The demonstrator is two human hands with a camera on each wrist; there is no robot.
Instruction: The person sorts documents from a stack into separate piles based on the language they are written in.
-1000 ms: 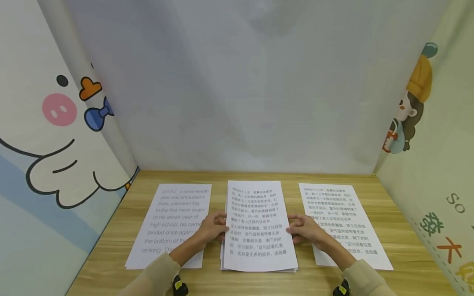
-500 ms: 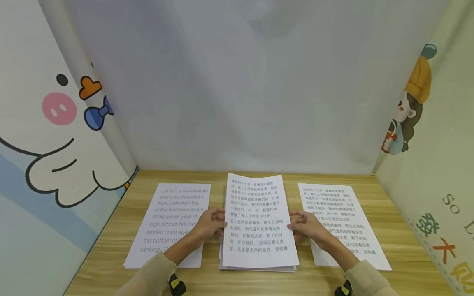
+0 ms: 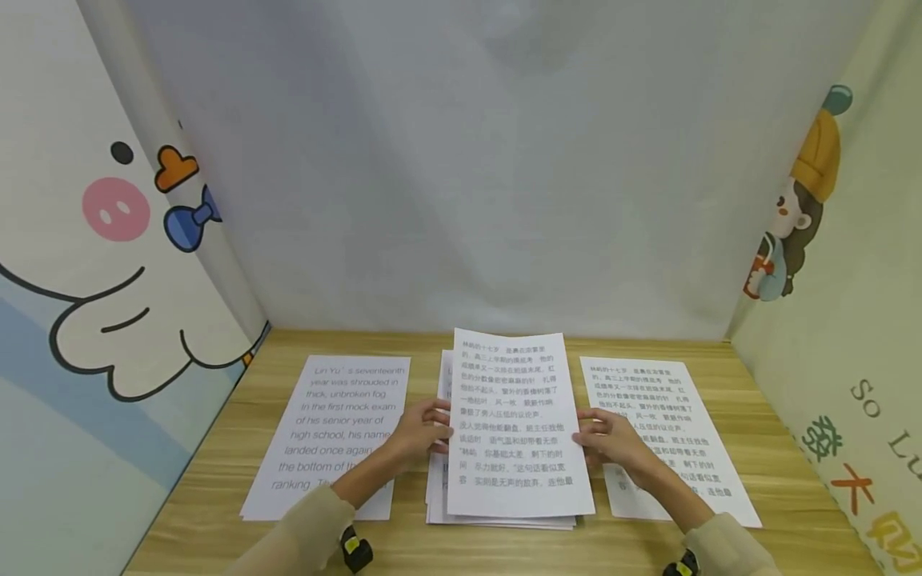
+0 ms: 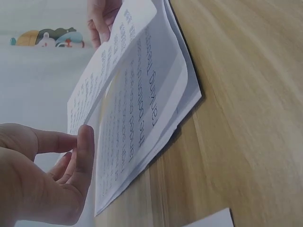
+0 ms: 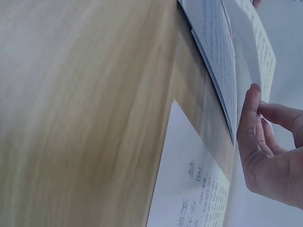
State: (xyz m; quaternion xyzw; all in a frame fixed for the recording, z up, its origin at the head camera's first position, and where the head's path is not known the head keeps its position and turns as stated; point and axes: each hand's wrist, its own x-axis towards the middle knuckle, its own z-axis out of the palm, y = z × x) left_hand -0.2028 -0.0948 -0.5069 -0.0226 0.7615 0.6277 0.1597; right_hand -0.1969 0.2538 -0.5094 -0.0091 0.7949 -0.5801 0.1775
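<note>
Between both hands is a sheet of paper point(image 3: 511, 448) printed with Chinese text, raised above a loose stack of paper point(image 3: 437, 488) in the middle of the table. My left hand point(image 3: 419, 432) pinches its left edge between thumb and fingers, as the left wrist view also shows. The opposite edge is pinched by my right hand point(image 3: 615, 442). Under the raised sheet, English print shows on the top page of the stack point(image 4: 137, 123). In the right wrist view the lifted sheet point(image 5: 265, 56) stands apart from the pile and bends slightly.
On the left of the wooden table point(image 3: 799, 512) lies a page of English text point(image 3: 338, 416), partly covered by my left arm. A page of Chinese text point(image 3: 648, 392) lies on the right, partly under my right arm. A pale wall point(image 3: 475, 184) rises behind the table.
The Chinese sheet has risen off the stack and shifted to the right, uncovering the English page beneath. Both hands have moved right with it.
</note>
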